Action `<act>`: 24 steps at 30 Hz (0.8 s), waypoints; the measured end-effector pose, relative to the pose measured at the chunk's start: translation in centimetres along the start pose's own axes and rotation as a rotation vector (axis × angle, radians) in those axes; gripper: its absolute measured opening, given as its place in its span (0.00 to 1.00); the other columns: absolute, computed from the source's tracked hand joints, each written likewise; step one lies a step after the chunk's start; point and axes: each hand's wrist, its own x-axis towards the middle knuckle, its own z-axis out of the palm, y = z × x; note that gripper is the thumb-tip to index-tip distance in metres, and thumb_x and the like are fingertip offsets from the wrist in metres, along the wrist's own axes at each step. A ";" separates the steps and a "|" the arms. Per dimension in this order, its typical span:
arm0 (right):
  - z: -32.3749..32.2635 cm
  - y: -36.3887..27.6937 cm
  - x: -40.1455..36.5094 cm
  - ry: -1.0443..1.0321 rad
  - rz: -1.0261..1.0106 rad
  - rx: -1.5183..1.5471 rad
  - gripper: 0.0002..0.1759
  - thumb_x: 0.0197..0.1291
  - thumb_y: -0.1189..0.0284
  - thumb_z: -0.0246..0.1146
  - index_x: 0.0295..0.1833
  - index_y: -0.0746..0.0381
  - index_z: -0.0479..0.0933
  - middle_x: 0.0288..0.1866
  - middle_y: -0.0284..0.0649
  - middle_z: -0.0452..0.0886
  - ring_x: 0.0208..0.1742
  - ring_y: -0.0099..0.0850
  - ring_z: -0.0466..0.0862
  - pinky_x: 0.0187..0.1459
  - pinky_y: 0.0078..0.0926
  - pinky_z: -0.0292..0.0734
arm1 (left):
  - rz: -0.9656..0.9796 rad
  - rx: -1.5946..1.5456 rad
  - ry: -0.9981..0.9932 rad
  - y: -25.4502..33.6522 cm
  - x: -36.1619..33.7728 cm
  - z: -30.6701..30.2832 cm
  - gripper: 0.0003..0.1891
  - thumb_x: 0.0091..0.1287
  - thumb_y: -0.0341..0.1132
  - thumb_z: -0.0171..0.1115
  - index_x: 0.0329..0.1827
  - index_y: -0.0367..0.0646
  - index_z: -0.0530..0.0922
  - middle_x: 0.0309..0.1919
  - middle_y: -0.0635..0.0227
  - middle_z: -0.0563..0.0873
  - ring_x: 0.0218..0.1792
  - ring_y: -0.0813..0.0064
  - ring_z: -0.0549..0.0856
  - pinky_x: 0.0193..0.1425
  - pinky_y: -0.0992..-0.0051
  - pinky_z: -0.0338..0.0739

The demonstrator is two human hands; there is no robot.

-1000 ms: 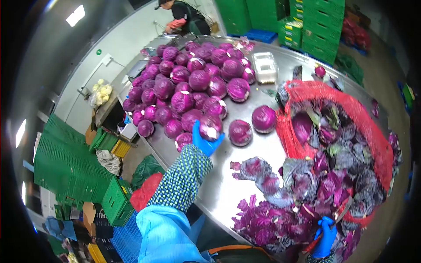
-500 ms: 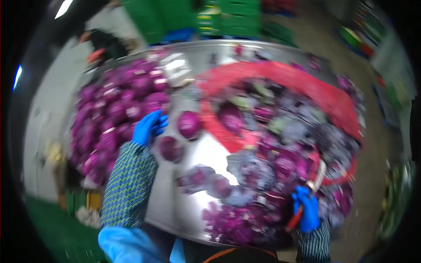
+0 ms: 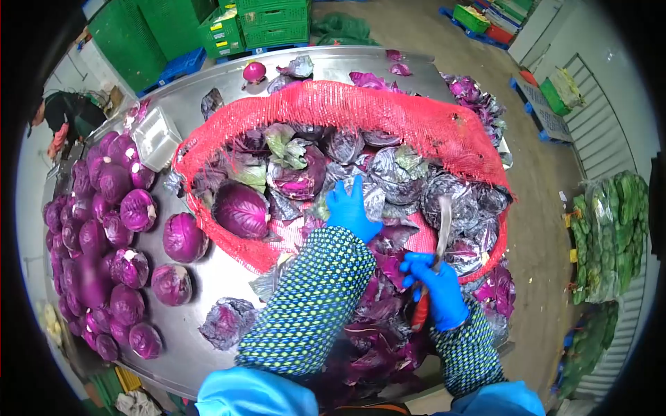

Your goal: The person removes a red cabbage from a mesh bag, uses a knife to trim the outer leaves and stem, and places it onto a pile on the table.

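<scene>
A red mesh sack [image 3: 298, 104] lies open on the metal table, full of red cabbages with dull, loose outer leaves. My left hand [image 3: 352, 210], in a blue glove, reaches over its opening with fingers spread, right at a greyish cabbage [image 3: 371, 197]. Left of it are a cabbage with a pale green leaf [image 3: 305, 173] and a smooth purple one [image 3: 241, 209]. My right hand [image 3: 442, 295], also gloved, is closed round the red handle of a knife [image 3: 444, 225], its blade pointing up toward the sack. Purple trimmed leaves [image 3: 378, 340] are heaped below both hands.
Peeled red cabbages [image 3: 94, 236] are piled along the table's left side, with a clear plastic tub [image 3: 154, 139] behind them. Loose cabbages [image 3: 172, 284] sit between pile and sack. A person [image 3: 69, 118] bends at the far left. Green crates [image 3: 274, 24] stand beyond the table.
My left hand has moved from the cabbage pile on the left over to the sack. The view has swung rightward. My right hand still holds the knife.
</scene>
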 end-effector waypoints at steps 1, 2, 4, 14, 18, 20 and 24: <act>-0.2 0.5 -0.4 -0.017 0.007 -0.022 0.17 0.62 0.71 0.58 0.54 0.68 0.72 0.40 0.38 0.82 0.31 0.21 0.79 0.27 0.16 0.71 | 0.020 0.147 0.097 -0.4 -0.2 1.2 0.49 0.40 0.48 0.78 0.65 0.39 0.63 0.55 0.47 0.74 0.57 0.59 0.75 0.60 0.65 0.71; -0.6 1.0 -0.9 -0.021 0.017 -0.012 0.17 0.62 0.71 0.58 0.54 0.68 0.72 0.40 0.38 0.82 0.31 0.21 0.79 0.27 0.16 0.71 | 0.017 0.159 0.088 -2.3 0.1 2.2 0.49 0.40 0.48 0.78 0.65 0.39 0.63 0.55 0.47 0.74 0.57 0.59 0.75 0.60 0.65 0.71; -1.8 1.7 -2.4 0.012 0.035 0.049 0.17 0.61 0.71 0.58 0.54 0.68 0.72 0.40 0.39 0.82 0.30 0.21 0.79 0.26 0.16 0.71 | 0.276 -0.568 0.061 -6.8 0.4 2.6 0.49 0.31 0.44 0.82 0.61 0.40 0.67 0.53 0.52 0.74 0.54 0.54 0.75 0.62 0.62 0.69; -1.0 2.2 -8.3 -0.087 -0.281 0.028 0.25 0.57 0.84 0.54 0.62 0.63 0.63 0.45 0.37 0.74 0.36 0.20 0.73 0.37 0.17 0.73 | 0.301 -0.384 -0.094 -3.4 -23.2 -15.9 0.48 0.41 0.44 0.80 0.66 0.44 0.63 0.66 0.47 0.61 0.68 0.48 0.62 0.69 0.55 0.57; 2.6 5.3 -11.2 -0.571 -0.213 0.048 0.29 0.59 0.84 0.54 0.67 0.64 0.60 0.55 0.41 0.74 0.48 0.25 0.76 0.48 0.22 0.73 | -0.127 -0.190 -0.177 -8.4 -31.9 -7.5 0.47 0.45 0.37 0.77 0.69 0.45 0.60 0.68 0.42 0.55 0.68 0.45 0.59 0.68 0.56 0.60; 4.1 9.9 -12.0 -0.603 -0.348 -0.097 0.29 0.61 0.82 0.56 0.68 0.64 0.61 0.53 0.41 0.75 0.50 0.24 0.76 0.52 0.23 0.71 | -0.062 -0.280 0.009 -9.8 -32.7 -5.3 0.49 0.46 0.38 0.77 0.71 0.45 0.56 0.69 0.42 0.52 0.69 0.44 0.58 0.69 0.55 0.58; 3.8 12.3 -13.2 -0.570 -0.181 -0.427 0.30 0.64 0.76 0.55 0.72 0.53 0.58 0.54 0.41 0.76 0.48 0.22 0.77 0.51 0.19 0.71 | -0.134 -0.305 0.040 -9.3 -32.3 -4.3 0.49 0.47 0.38 0.76 0.72 0.46 0.55 0.69 0.42 0.52 0.69 0.45 0.56 0.69 0.56 0.57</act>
